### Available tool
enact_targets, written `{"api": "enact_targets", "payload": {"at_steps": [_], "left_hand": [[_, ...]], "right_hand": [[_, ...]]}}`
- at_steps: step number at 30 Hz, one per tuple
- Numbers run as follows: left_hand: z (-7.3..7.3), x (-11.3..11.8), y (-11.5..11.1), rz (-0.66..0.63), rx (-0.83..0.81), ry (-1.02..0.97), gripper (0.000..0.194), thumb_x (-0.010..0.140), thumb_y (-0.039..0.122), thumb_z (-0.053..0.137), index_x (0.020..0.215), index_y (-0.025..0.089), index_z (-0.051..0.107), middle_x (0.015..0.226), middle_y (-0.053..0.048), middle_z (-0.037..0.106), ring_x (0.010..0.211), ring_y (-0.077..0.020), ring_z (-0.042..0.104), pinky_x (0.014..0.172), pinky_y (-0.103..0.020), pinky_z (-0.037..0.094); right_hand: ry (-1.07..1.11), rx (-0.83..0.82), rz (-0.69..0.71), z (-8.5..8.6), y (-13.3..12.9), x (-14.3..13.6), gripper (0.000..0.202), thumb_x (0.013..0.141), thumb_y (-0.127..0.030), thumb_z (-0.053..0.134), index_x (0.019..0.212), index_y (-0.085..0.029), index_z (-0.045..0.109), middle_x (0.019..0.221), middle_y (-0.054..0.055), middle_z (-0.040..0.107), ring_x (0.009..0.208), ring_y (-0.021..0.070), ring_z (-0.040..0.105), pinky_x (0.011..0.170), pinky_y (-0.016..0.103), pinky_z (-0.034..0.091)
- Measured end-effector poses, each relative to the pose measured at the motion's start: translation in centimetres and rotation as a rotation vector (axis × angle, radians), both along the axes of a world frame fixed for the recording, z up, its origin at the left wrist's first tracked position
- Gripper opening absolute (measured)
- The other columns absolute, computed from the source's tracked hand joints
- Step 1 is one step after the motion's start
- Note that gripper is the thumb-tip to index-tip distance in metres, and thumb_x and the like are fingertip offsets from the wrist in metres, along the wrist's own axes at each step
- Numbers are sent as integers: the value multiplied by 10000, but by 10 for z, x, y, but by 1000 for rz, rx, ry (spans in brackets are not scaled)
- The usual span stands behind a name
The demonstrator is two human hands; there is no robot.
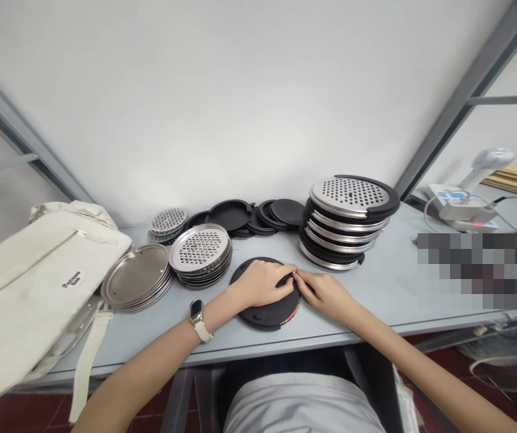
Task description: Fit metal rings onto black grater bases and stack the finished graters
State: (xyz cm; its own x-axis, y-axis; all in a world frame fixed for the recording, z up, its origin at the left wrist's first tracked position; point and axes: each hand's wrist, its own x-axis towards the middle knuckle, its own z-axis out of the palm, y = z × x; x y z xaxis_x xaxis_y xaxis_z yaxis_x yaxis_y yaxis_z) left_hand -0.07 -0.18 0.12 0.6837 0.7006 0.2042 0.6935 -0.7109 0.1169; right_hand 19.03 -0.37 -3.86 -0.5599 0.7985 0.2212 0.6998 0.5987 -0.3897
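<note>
Near the front edge of the table (402, 288), a black round holder (262, 316) lies flat. The left hand (262, 281), half-curled, bears on its top, apparently to steady it; the right hand (325, 293), fingertips bunched, meets its right rim. Whether either grips anything cannot be told.

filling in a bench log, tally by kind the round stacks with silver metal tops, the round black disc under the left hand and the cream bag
Round stacks topped by a perforated silver metal disc: 3
Round stack topped by a plain silver metal plate: 1
Round black disc under the left hand: 1
Cream bag: 1
Total: 6
</note>
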Motion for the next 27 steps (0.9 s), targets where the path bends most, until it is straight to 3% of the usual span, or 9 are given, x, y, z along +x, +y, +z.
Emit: {"api": "enact_targets", "payload": {"at_steps": [27], "left_hand": [[1, -1, -1, 11, 25, 38, 222, 890, 292, 440, 1065, 207, 546, 878, -28, 692, 752, -202, 658, 649, -287, 455]], "right_hand": [[8, 4, -6, 2, -1, -2, 335, 980, -291, 265, 822, -186, 541, 665, 34, 616, 545, 157, 548, 551, 258, 312]]}}
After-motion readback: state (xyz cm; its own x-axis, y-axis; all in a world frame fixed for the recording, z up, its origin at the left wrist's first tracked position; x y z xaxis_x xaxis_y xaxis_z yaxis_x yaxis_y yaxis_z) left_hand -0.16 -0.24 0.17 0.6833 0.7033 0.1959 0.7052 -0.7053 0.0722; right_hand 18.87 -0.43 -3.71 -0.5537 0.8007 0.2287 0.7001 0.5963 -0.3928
